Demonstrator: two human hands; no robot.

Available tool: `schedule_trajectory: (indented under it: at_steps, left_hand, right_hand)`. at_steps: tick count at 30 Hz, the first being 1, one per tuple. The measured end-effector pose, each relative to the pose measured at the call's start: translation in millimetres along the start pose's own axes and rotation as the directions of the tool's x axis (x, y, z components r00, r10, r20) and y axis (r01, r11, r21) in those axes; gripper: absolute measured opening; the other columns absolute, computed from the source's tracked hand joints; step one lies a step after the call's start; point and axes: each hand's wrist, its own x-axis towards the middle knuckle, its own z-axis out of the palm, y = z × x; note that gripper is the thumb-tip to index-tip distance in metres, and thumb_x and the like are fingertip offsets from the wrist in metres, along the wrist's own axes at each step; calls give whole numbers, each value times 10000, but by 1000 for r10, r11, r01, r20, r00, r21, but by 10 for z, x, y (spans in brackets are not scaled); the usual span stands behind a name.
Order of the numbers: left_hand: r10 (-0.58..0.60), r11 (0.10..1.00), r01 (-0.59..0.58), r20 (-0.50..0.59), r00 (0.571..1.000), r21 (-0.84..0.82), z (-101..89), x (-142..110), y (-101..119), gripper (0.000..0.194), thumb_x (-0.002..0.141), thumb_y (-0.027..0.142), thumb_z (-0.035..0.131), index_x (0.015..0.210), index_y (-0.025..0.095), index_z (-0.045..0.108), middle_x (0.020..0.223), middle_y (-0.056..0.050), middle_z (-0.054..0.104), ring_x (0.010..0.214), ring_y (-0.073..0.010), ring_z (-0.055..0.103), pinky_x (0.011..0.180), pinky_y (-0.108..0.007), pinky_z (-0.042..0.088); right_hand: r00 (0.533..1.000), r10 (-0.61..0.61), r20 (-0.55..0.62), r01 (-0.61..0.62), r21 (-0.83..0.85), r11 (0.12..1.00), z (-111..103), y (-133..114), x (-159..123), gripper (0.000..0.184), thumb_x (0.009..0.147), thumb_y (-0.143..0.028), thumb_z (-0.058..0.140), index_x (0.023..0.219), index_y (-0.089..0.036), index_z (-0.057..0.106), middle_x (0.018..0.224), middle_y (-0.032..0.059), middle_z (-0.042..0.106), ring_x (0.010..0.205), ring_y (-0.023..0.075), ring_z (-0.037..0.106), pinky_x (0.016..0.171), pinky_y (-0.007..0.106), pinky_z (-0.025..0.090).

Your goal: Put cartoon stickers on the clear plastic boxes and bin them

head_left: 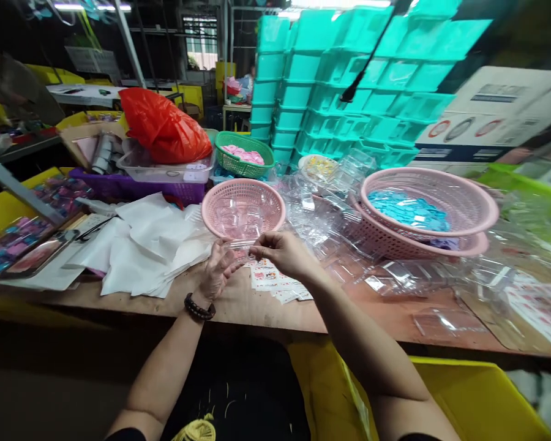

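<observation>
Case: a small clear plastic case [239,244] is held in the air between the hands, above the table's [239,304] near part and just in front of the basket; held level, perhaps so its contents, too small to tell, stay put.
Left hand [218,269]: thumb and fingers grasp the case's left end, probably to steady it; the lower fingers spread loosely.
Right hand [285,251]: thumb and forefinger pinch the right end, a grip that suits thin plastic.
Basket [243,188]: pink, with clear plastic inside, directly beyond the hands, likely for short reaches.
Cards [275,278]: printed, lying below the right hand, seemingly kept close for use.
Paper [142,245]: loose white sheets left of the basket, apparently pushed aside.
Packs [314,226]: clear plastic heaped right of the basket, within reach.
Tubs [480,205]: two pink ones, stacked farther right, perhaps to save room; blue pieces [408,211] lie in the upper.
</observation>
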Motion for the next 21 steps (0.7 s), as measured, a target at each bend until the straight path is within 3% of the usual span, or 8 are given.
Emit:
schedule_trajectory:
  at_steps: [3, 5, 8, 10, 14, 17, 18, 21]
  left_hand:
    - [50, 992, -45, -39, 998, 117, 16, -22, -30, 529, 723, 380, 801, 1138, 279, 489, 1125, -26, 639, 984, -187, 682, 937, -391, 552]
    - [122, 973, -105, -73, 990, 205, 13, -36, -51, 518, 721, 361, 798, 1131, 274, 495, 1136, -32, 641, 994, -190, 680, 943, -385, 550]
    - [186, 949, -167, -48, 981, 266, -3, -56, -90, 491, 747, 371, 773, 1154, 284, 511, 1194, -53, 644, 1082, -230, 667, 966, -404, 545]
    - [152, 948, -165, 66, 986, 273, 17, -86, -144, 514, 776, 394, 744, 1223, 307, 506, 1240, -73, 652, 1144, -277, 655, 974, -452, 546]
    - [-27, 899, -152, 397, 918, 412, 221, -250, -312, 724, 738, 445, 785, 1372, 306, 464, 1301, -126, 644, 1241, -355, 602, 1055, -552, 476]
    - [-16, 847, -256, 504, 864, 465, 504, -482, -292, 905, 655, 523, 843, 1443, 306, 455, 1432, -137, 549, 1363, -390, 479, 1169, -587, 333]
    - [-5, 851, -266, 513, 858, 453, 612, -572, -231, 864, 680, 538, 824, 1440, 316, 480, 1439, -128, 542, 1369, -388, 470, 1179, -581, 320]
    - [-92, 939, -139, 616, 782, 316, 945, -841, 34, 526, 843, 544, 658, 1318, 321, 631, 1233, -108, 666, 1214, -360, 590, 1097, -556, 429]
  right_hand:
    - [999, 30, -44, -42, -286, 957, 61, -102, -152, 272, 905, -396, 658, 750, -173, 673, 707, 35, 673, 670, 161, 613, 619, 275, 444]
    - [988, 41, -148, -110, -499, 859, 123, -169, -289, 228, 920, -388, 641, 1002, -186, 706, 952, 103, 720, 865, 237, 673, 716, 332, 505]
    - [949, -40, -312, -155, -575, 803, 170, -165, -452, 743, 846, -492, 706, 1470, -197, 430, 1426, 213, 516, 1241, 355, 554, 894, 469, 532]
    - [966, -78, -245, -44, -457, 889, 102, -56, -552, 971, 759, -527, 779, 1540, -191, 309, 1512, 217, 425, 1333, 352, 479, 1002, 486, 496]
    - [998, -65, 10, 65, 37, 997, -312, 418, -1120, 830, 669, -507, 845, 1376, -200, 537, 1294, 115, 637, 1152, 249, 616, 1006, 385, 493]
    - [982, 66, -176, -8, 314, 949, -626, 985, -2098, 798, 568, -466, 903, 1266, -205, 617, 1272, 119, 648, 1177, 274, 615, 1033, 422, 460]
    - [948, 156, -279, -10, 460, 888, -671, 1198, -2483, 796, 569, -501, 890, 1261, -217, 617, 1271, 128, 648, 1168, 288, 628, 1008, 436, 472]
    - [684, 536, -494, 17, 746, 666, -583, 1789, -3489, 553, 684, -599, 760, 1077, -216, 688, 1118, 147, 697, 1015, 269, 693, 858, 394, 523]
